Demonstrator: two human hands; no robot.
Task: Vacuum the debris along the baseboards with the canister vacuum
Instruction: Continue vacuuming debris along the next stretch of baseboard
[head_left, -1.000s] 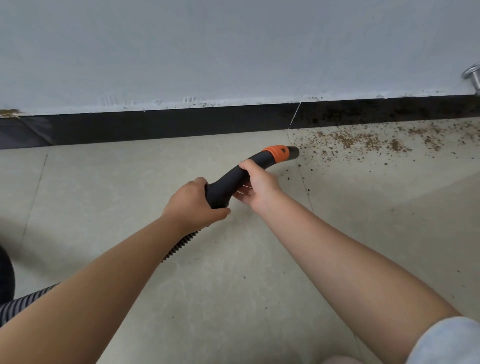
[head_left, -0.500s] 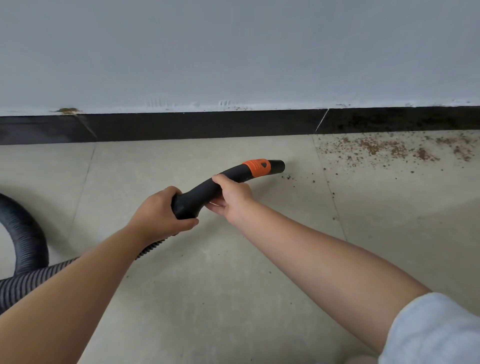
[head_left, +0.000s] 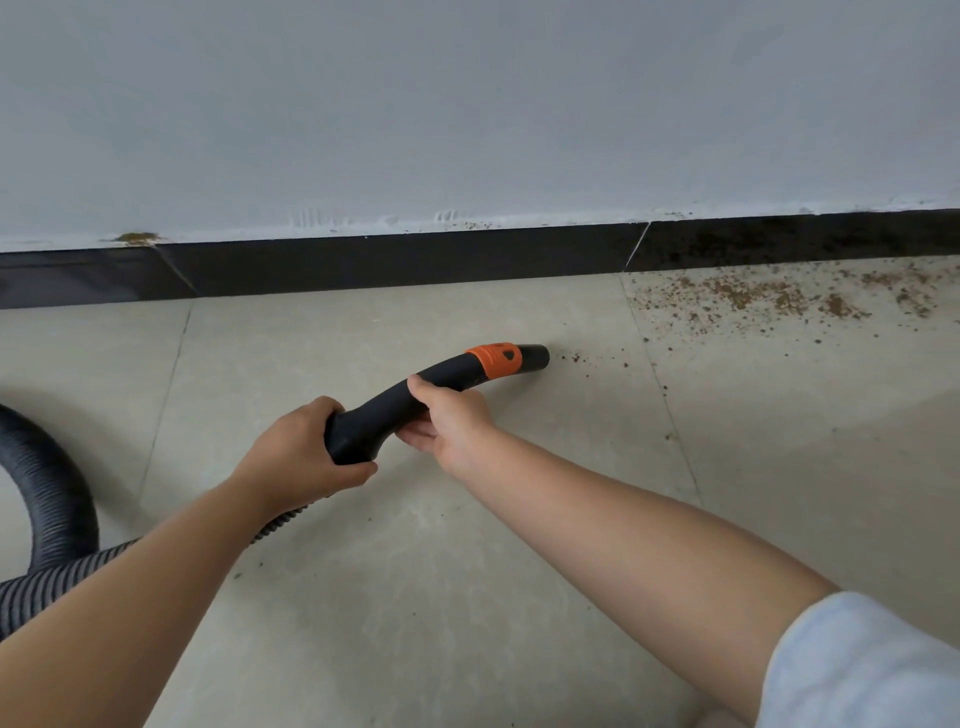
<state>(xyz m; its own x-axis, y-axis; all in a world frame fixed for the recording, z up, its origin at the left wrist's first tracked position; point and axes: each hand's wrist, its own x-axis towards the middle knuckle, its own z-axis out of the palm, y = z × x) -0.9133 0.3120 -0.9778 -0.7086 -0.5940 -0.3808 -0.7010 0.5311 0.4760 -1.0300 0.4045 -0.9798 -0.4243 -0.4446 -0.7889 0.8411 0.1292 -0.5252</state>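
Both hands on nozzle (head_left: 441, 395): left (head_left: 301, 452) wrapped round rear bend, right (head_left: 449, 415) curled under mid-shaft. Tip low over floor (head_left: 467, 597), just short of debris (head_left: 753, 299) by baseboard (head_left: 389, 262). Likely rigid, light; hose (head_left: 47, 488) flexible, may drag.

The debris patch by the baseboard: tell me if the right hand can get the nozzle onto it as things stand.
Probably yes. The right hand grips the nozzle, whose mouth faces the debris across bare floor tile. Nothing lies between them, and the left hand holds the rear, so the hose looks free to follow.
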